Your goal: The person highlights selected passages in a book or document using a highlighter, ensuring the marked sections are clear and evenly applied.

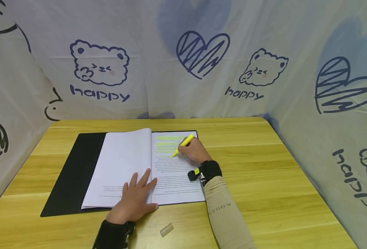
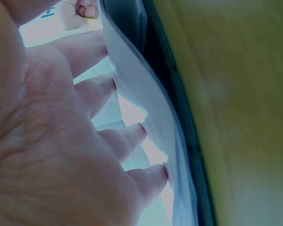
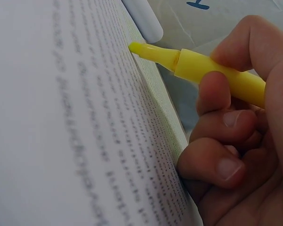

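A yellow highlighter (image 1: 185, 142) is pinched in my right hand (image 1: 195, 150), its tip down at the printed right-hand page (image 1: 178, 186). In the right wrist view the uncapped highlighter (image 3: 217, 75) lies between thumb and fingers, the tip at the lines of text. Yellow strokes cover several lines near that page's top. My left hand (image 1: 133, 200) rests with fingers spread over the lower left page (image 1: 124, 155) and the fold. The left wrist view shows the fingertips of my left hand (image 2: 61, 127) against the paper (image 2: 146, 89).
The pages sit in a black folder (image 1: 71, 173) on a wooden table (image 1: 264, 180). A small translucent cap (image 1: 166, 229) lies near the front edge, right of my left wrist. A white cloth (image 1: 158, 86) with drawn bears and hearts hangs behind and along both sides.
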Available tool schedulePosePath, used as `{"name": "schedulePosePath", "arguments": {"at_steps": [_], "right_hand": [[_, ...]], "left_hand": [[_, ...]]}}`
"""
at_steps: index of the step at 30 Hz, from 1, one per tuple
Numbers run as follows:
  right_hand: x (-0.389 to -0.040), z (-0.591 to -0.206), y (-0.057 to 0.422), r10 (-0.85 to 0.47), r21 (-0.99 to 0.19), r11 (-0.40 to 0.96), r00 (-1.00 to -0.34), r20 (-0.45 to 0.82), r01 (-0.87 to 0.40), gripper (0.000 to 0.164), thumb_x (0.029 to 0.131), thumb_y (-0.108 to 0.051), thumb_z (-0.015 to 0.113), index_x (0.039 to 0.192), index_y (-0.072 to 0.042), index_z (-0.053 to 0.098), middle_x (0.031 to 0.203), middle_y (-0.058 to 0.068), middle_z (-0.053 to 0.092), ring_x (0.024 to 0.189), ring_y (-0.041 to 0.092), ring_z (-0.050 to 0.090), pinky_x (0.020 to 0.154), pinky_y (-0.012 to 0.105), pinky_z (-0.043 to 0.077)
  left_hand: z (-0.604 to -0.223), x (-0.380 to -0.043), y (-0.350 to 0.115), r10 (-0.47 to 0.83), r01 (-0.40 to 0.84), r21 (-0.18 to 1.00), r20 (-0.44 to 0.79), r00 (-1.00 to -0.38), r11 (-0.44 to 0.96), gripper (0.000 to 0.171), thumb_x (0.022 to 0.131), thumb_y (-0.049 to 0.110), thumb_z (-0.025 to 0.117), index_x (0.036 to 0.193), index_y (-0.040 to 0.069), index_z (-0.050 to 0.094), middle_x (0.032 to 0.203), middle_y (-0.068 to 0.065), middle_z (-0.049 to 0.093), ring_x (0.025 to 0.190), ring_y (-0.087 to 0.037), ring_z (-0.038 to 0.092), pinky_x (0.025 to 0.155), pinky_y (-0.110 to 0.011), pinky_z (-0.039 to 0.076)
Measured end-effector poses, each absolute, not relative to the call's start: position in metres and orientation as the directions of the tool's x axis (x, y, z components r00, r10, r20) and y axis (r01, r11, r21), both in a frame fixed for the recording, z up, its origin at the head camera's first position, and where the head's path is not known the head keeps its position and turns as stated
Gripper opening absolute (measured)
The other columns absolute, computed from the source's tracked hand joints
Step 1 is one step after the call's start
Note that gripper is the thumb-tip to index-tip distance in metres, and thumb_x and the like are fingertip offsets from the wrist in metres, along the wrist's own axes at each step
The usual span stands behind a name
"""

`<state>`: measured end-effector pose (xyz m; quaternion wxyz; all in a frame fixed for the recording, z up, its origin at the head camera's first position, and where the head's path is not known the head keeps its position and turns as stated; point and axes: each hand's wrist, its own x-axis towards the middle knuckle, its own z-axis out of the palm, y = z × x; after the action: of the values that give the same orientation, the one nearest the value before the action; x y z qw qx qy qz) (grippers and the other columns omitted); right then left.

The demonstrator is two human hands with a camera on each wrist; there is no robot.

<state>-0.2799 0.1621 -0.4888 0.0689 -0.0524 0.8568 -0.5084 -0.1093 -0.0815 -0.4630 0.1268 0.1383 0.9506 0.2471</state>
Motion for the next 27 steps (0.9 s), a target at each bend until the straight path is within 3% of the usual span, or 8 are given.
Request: {"name": "schedulePosePath", "arguments": {"at_steps": [27], "right_hand": [[-0.2789, -0.4898, 0.1622, -0.162, -0.871, 0.487, -0.987, -0.014, -0.068, 0.010, 0.090, -0.017, 0.071, 0.093, -0.008, 0.069, 0.078, 0.006, 0.056, 0.069, 0.021, 0.052, 0.064, 0.032, 0.041]], "left_hand": [[-0.4616, -0.1095, -0.0823, 0.326, 0.195, 0.507, -0.183, -0.928, 0.840, 0.080, 0.085, 0.028, 0.085, 0.155, 0.009, 0.049, 0.172, -0.016, 0.017, 0.154, -0.054, 0.002, 0.115, -0.077, 0.004]]}}
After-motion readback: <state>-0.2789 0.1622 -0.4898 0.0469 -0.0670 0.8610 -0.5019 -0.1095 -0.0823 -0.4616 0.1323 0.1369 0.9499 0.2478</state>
